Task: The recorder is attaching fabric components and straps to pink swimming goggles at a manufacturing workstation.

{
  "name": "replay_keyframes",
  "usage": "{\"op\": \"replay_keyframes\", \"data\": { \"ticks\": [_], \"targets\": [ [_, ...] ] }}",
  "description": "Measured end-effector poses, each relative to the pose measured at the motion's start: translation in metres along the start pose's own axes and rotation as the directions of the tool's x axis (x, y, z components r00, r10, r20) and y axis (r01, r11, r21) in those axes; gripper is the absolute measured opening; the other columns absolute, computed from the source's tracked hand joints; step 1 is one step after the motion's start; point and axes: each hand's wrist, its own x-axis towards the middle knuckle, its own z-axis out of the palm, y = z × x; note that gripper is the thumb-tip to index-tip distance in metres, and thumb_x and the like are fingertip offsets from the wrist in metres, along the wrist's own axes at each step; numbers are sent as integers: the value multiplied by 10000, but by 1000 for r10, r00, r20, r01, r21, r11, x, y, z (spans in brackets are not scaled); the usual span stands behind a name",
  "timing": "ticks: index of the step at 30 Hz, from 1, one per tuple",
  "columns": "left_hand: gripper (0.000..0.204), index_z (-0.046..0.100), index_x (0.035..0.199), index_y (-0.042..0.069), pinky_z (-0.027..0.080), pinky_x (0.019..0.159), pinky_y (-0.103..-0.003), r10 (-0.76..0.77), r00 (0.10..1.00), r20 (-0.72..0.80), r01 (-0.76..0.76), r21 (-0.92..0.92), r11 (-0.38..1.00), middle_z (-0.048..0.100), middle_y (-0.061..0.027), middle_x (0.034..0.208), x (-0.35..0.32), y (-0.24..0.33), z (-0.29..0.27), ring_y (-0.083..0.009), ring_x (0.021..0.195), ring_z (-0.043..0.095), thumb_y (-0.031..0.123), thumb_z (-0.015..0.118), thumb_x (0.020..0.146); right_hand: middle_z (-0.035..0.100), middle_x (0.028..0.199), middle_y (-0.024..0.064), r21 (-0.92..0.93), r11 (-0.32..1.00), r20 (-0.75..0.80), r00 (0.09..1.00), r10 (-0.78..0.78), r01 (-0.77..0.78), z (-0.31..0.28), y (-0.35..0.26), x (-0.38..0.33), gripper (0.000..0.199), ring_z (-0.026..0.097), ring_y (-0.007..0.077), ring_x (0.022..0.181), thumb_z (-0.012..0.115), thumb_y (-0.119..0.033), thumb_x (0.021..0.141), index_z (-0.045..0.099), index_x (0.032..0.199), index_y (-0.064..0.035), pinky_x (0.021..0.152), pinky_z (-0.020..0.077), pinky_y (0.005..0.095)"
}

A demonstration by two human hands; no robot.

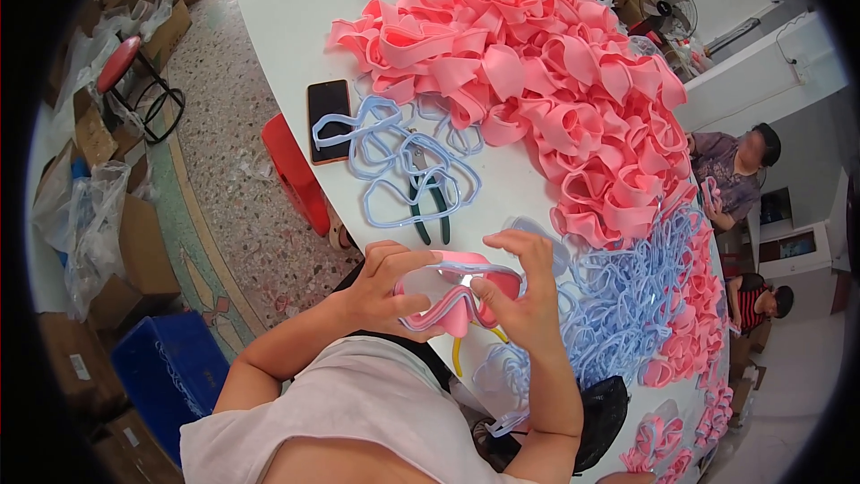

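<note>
Between my two hands is a pink diving mask with a pale blue frame around its window and a moulded nose pocket. My left hand grips its left side, fingers over the upper edge. On the other side my right hand holds it, thumb pressing the frame near the middle and index finger raised. Just beyond lie green-handled pliers and loose pale blue frames. Clear lenses rest beyond my right hand. Below the mask, part of a yellow-handled tool shows.
A large heap of pink mask skirts covers the far table, with piled blue frames to the right. A phone lies near the left edge. A red stool, blue bin and cartons stand left. Other people sit across the table.
</note>
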Motion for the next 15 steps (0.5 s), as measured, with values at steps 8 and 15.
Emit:
{"op": "replay_keyframes", "data": {
  "ticks": [8,15],
  "targets": [
    [487,468,818,186,409,873,-381,140,990,33,-140,-7,990,555,-162,1249,1,-12,-2,-266,1012,499,316,869,575,547,822,7,311,887,386,898,209,-340,-14,19,7,257,475,132,777,807,-143,735,743,971,-64,675,391,260],
    [1029,329,1404,100,379,1051,-431,-302,944,-133,282,-155,947,498,-185,1309,-8,-21,15,-347,1258,469,462,883,616,561,784,-27,445,794,313,903,295,-414,-5,32,8,226,420,72,684,794,-113,752,741,962,-48,643,355,231]
  ]
}}
